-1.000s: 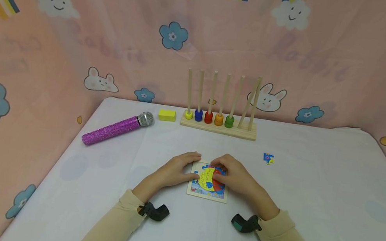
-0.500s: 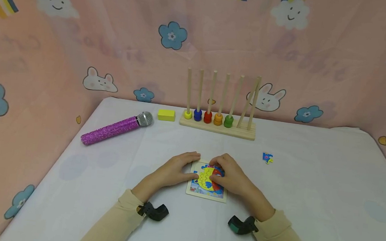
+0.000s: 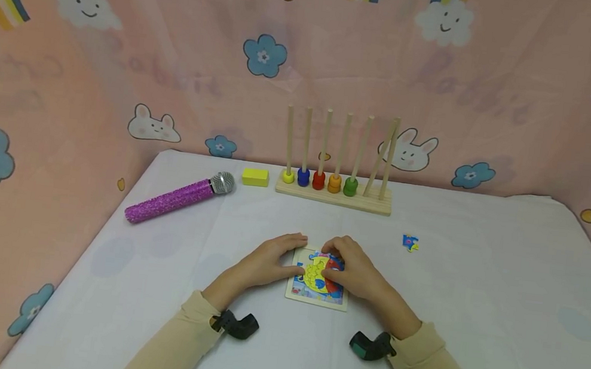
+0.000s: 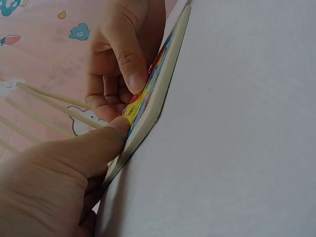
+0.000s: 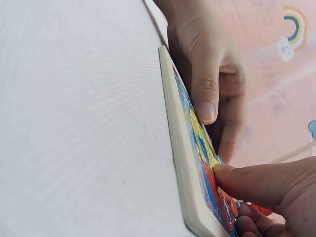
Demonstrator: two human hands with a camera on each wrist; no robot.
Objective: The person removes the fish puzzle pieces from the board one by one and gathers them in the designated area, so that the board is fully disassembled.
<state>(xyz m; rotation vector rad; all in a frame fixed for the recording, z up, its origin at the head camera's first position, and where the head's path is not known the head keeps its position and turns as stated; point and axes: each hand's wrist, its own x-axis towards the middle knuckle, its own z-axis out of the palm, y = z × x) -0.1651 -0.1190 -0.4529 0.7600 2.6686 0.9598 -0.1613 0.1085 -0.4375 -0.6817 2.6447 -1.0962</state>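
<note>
A wooden jigsaw puzzle [image 3: 313, 291] with a yellow-and-red fish picture and a pale frame lies flat on the white cloth. My left hand [image 3: 268, 260] holds it at the left, thumb on the picture and fingers along the far left corner. Over the fish's red part, my right hand [image 3: 359, 272] pinches a puzzle piece [image 5: 216, 160] between thumb and fingers, largely covered by them; it stands slightly proud of the picture in the right wrist view. One loose blue-and-yellow puzzle piece [image 3: 410, 243] lies on the cloth to the right of the right hand.
Toward the back stands a wooden peg rack [image 3: 334, 196] with coloured beads on several of its upright pegs. Left of it are a yellow block [image 3: 255, 177] and a purple glittery microphone [image 3: 177, 199]. A pink patterned curtain [image 3: 305, 89] hangs behind the table.
My right hand has shifted slightly left over the puzzle, its thumb now nearer the yellow body. The left hand and the loose piece stay in place.
</note>
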